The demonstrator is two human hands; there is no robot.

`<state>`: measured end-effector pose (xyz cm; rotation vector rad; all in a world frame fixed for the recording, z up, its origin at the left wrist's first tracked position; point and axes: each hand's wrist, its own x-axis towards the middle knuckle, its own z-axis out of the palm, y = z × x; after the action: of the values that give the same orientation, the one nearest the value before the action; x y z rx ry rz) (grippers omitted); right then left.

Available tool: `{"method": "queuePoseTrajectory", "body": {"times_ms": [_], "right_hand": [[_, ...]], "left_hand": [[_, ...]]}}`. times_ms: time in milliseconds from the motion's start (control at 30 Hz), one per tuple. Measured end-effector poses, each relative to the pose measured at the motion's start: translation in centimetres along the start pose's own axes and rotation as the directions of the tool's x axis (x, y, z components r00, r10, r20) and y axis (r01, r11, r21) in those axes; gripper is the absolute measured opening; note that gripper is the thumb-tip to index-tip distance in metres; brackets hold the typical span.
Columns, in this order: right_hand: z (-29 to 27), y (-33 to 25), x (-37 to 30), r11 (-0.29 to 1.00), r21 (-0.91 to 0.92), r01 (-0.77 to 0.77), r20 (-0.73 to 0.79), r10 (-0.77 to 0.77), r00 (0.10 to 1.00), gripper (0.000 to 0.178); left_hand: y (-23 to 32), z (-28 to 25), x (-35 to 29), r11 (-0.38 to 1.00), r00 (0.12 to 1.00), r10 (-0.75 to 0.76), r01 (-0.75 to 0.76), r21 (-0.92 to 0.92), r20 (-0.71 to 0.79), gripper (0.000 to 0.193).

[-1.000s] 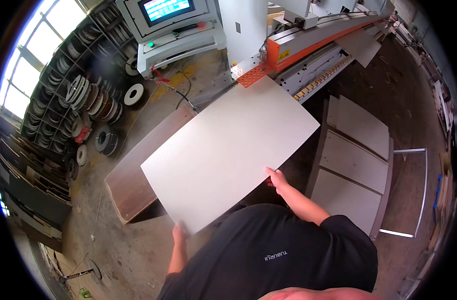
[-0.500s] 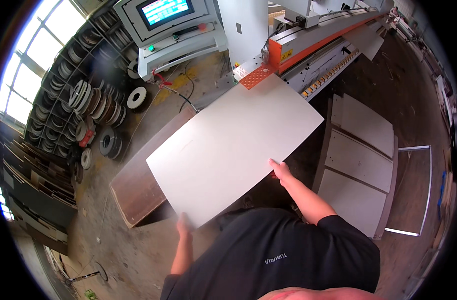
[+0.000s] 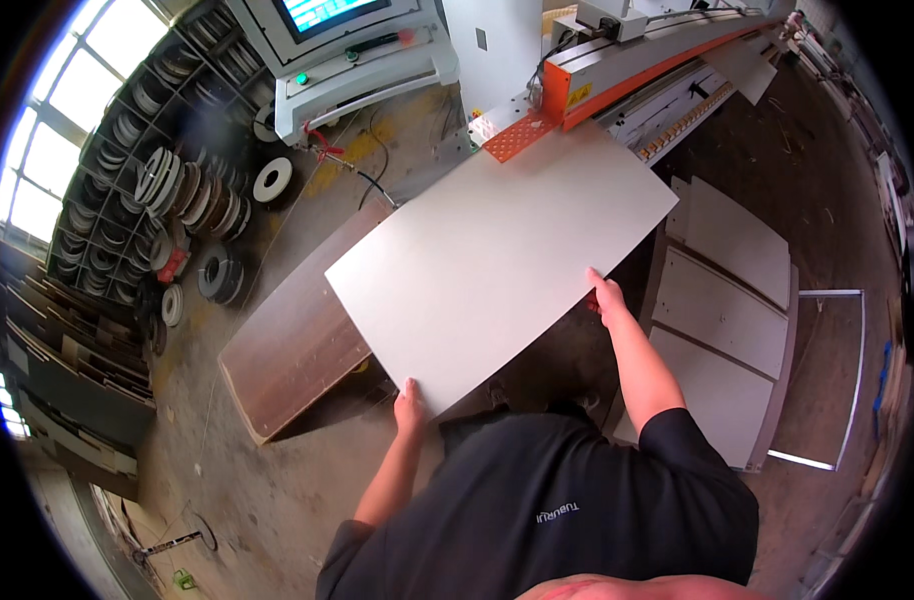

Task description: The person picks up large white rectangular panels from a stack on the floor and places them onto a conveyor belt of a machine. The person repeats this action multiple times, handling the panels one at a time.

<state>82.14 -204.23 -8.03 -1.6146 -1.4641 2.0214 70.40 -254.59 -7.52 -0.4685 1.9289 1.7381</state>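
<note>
A white rectangular panel (image 3: 497, 270) is held flat across the centre of the frame, its long sides slanting from lower left to upper right. Its near left corner is gripped by the left hand (image 3: 409, 405), below the centre: the thumb is laid on the top face, while the fingers are mostly hidden by the board. The near long edge is clamped by the right hand (image 3: 607, 297), right of the centre, with the thumb above and the fingers curled beneath.

The far end of the panel is partly covered by an orange perforated plate (image 3: 517, 138) at the upper middle; whether the two are in contact cannot be told. Beside that plate, a long machine beam (image 3: 627, 75) edged in orange is seen running to the upper right. A brown board (image 3: 297, 330) is partly overlapped by the panel's left side.

At the top, left of the middle, a grey control console (image 3: 367, 80) with a lit screen (image 3: 327, 12) is cut off by the frame. Reels are crowded on a rack (image 3: 127, 130) at the upper left. More pale panels (image 3: 722, 300) are laid out at the right, near a thin metal frame (image 3: 802, 460).
</note>
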Motion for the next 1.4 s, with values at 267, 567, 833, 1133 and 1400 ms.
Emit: {"method": "queuePoseTrajectory", "body": {"times_ms": [267,567,833,1133,1400], "right_hand": [[-3.6,10.5,-7.9,0.996,-0.044,-0.080,0.053,0.082,0.995,0.061],[-18.7,32.1,-20.8,0.942,-0.155,-0.299,-0.026,0.299,0.954,0.047],[-18.7,34.0,-26.0,0.973,0.005,-0.231,-0.235,0.226,0.945,0.043],[-21.7,34.6,-23.4,0.976,0.158,-0.150,-0.209,0.182,0.961,0.044],[-28.6,40.0,-23.6,0.884,0.435,-0.170,-0.284,0.314,0.906,0.051]], "left_hand": [[-1.2,5.8,2.6,0.996,0.991,-0.040,0.030,0.084,0.128,0.051],[3.9,13.7,0.4,0.962,0.957,-0.076,-0.004,0.274,0.281,0.057],[6.0,20.1,-0.1,0.947,0.883,-0.193,0.055,0.315,0.427,0.051],[0.9,25.3,-3.2,0.929,0.770,-0.242,0.009,0.370,0.590,0.039],[-9.0,26.5,-6.5,0.571,0.625,-0.365,-0.435,0.696,0.690,0.031]]}}
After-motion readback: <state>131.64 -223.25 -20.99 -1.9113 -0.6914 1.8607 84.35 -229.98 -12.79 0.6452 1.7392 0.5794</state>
